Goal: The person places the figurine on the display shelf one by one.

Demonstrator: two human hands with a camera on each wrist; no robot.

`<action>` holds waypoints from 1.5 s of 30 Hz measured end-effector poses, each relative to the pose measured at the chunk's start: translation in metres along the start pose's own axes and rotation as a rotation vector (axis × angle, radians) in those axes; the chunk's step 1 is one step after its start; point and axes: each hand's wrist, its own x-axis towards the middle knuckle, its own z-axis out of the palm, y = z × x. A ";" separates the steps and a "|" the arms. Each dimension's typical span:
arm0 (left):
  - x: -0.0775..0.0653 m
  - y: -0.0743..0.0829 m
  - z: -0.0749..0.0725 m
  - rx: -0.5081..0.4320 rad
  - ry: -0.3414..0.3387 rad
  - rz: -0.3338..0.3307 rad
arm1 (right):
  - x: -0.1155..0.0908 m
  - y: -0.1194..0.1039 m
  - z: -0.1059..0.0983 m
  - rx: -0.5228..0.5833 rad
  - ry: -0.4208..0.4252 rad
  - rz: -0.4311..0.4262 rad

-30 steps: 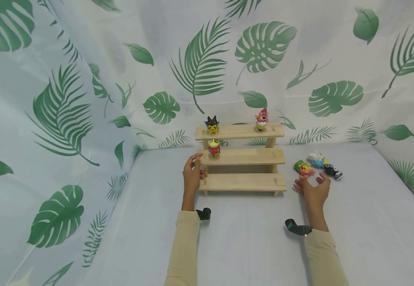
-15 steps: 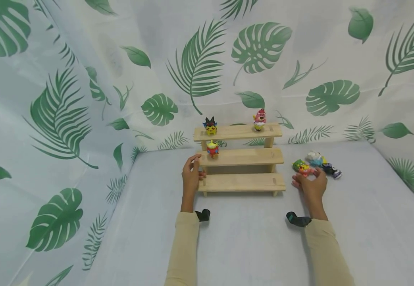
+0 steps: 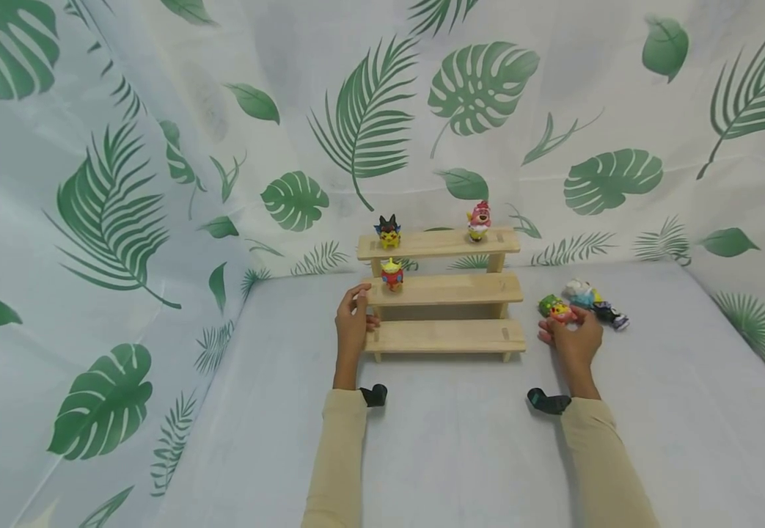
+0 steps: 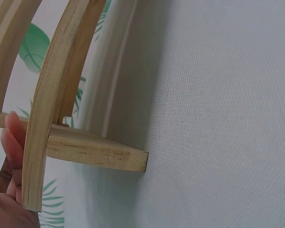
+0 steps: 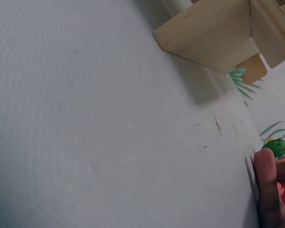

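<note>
A three-step wooden display shelf stands in the middle of the table. At its left end is my left hand, gripping the side by the middle and bottom steps; the left wrist view shows fingers against the wood. My right hand is at the small figurines on the right. Its thumb and fingers pinch a figurine with a green top and pink body, partly hidden by fingers in the right wrist view. On the top step are a black-eared yellow figurine and a pink one; a red-and-yellow figurine is on the middle step.
Beside the pinched figurine lie a white-and-blue figurine and a black-and-purple one. A white cloth covers the table. Leaf-printed fabric hangs behind and at the sides.
My right hand has moved slightly forward and left, closing its thumb and fingers on the green-and-pink figurine. The left hand stays at the shelf's end.
</note>
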 end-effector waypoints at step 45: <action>0.005 -0.003 -0.002 -0.003 -0.018 -0.017 | -0.010 -0.003 -0.011 -0.242 0.010 -0.076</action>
